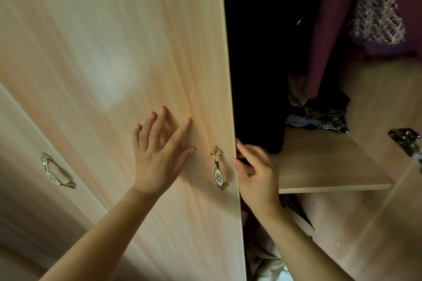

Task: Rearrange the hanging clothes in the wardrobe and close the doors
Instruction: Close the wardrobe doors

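Wooden wardrobe door [114,52]: left hand [157,157] flat and open, right hand [255,171] grip curled round its edge.

We see two bare forearms reaching up from the lower edge, with no sleeves, watch or bracelet on either wrist. Our left hand [157,155] has slim fingers with short, plain, unpainted nails and no rings. Our right hand [255,173] is likewise unadorned, with its nails mostly hidden from us.

Perhaps crumpled cloth [265,262] below shelf [324,162]
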{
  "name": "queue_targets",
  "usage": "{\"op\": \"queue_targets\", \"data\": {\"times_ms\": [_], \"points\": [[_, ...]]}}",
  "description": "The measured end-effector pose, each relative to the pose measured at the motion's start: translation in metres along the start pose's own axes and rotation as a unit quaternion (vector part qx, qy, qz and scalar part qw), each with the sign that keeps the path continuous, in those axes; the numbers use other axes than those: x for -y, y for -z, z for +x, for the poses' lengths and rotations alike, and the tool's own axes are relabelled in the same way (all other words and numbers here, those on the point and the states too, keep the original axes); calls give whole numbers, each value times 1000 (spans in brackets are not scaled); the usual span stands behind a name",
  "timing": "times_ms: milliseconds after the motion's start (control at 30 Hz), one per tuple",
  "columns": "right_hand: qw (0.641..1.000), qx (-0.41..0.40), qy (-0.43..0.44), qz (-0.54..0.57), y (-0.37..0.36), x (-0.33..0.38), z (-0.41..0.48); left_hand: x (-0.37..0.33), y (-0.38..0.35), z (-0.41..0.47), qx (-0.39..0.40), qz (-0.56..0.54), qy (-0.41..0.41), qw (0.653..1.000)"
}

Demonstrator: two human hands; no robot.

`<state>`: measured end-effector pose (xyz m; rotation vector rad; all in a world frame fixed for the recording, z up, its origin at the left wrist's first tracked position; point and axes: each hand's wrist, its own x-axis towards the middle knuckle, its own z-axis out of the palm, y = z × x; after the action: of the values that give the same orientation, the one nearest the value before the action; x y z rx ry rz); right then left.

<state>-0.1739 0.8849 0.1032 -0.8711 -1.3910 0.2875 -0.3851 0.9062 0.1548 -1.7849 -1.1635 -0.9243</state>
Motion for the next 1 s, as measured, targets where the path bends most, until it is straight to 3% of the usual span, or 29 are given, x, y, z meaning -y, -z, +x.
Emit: {"op": "queue_targets", "data": {"times_ms": [400, 633, 800, 1000], "points": [[998, 3, -31, -46, -12, -8, 14, 29, -18, 5, -17, -8, -58, 998], [959, 34, -54, -275, 1, 20, -24, 19, 3, -4, 69, -137, -61, 986], [858, 33, -199, -472, 19, 56, -109, -9, 9, -38, 224, -268, -113, 930], [758, -31, -367, -538, 54, 116, -202, -76, 14, -81, 371, -421, -223, 797]]}}
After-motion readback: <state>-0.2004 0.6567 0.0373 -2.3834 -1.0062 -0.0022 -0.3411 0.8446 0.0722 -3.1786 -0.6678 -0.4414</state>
